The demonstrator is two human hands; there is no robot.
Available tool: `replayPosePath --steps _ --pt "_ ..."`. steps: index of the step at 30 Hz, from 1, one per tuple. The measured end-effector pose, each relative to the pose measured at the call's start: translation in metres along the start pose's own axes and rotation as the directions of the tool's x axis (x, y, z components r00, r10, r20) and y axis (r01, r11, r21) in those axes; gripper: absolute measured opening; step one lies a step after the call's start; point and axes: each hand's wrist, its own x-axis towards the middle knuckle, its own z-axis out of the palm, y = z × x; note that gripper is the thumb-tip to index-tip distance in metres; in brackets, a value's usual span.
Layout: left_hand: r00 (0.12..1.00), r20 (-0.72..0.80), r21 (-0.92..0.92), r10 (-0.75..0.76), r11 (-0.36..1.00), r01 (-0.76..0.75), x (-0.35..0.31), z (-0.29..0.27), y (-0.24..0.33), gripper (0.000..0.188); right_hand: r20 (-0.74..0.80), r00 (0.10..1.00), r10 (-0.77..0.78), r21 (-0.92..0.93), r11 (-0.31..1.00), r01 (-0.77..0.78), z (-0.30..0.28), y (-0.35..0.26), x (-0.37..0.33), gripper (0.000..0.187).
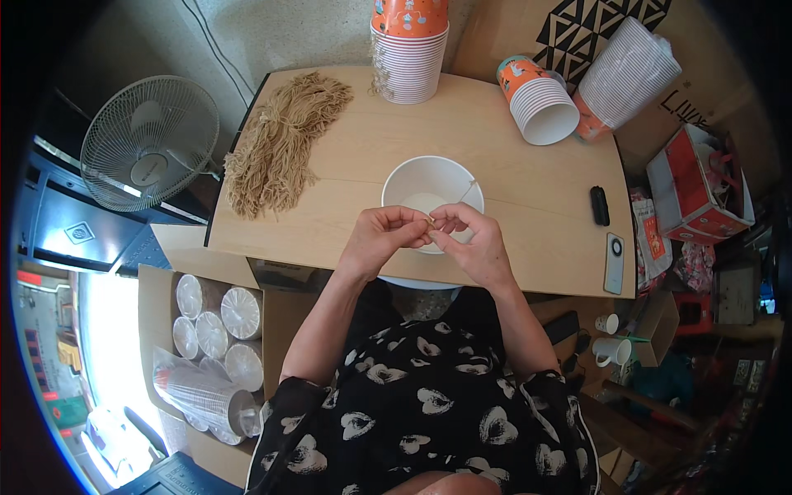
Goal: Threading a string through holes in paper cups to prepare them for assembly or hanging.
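A white paper bucket [398, 183] stands upright near the table's front edge. Over its near rim my left hand [381, 241] and my right hand [477, 249] meet, fingertips pinched together on a short tan cord [431, 220]. Most of the cord is hidden by my fingers. At the bucket's right rim a thin light strand [469, 188] sticks up against the wall. To the left lies a large bundle of tan cords [285, 144], loosely heaped.
A tall stack of orange and white buckets [410, 66] stands at the back. Two more stacks, one lying bucket stack [540, 107] and one wrapped stack [627, 70], are back right. A phone [614, 264], a black object [600, 206], a fan [150, 144] and a carton [285, 330] flank the table.
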Motion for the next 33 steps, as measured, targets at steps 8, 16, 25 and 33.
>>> replayPosePath --steps 8,16,25,33 --pt "1.000 0.027 -0.025 -0.013 1.000 0.014 0.000 0.002 0.000 0.020 -0.048 0.997 0.060 0.027 0.998 -0.059 0.000 0.004 0.000 0.013" --pt "0.999 -0.027 -0.079 0.019 0.997 -0.021 -0.003 0.005 0.003 0.026 -0.162 0.983 0.080 0.010 0.997 -0.080 -0.007 -0.003 -0.007 0.014" --pt "0.994 -0.045 0.018 0.098 0.995 -0.097 -0.004 0.015 0.001 0.022 -0.122 0.992 0.032 0.075 0.997 -0.023 0.006 -0.002 -0.004 0.012" --pt "0.992 -0.088 -0.026 0.091 0.995 -0.094 -0.005 0.015 0.004 0.027 -0.281 0.950 0.139 0.276 0.959 -0.059 -0.005 0.004 -0.006 0.010"
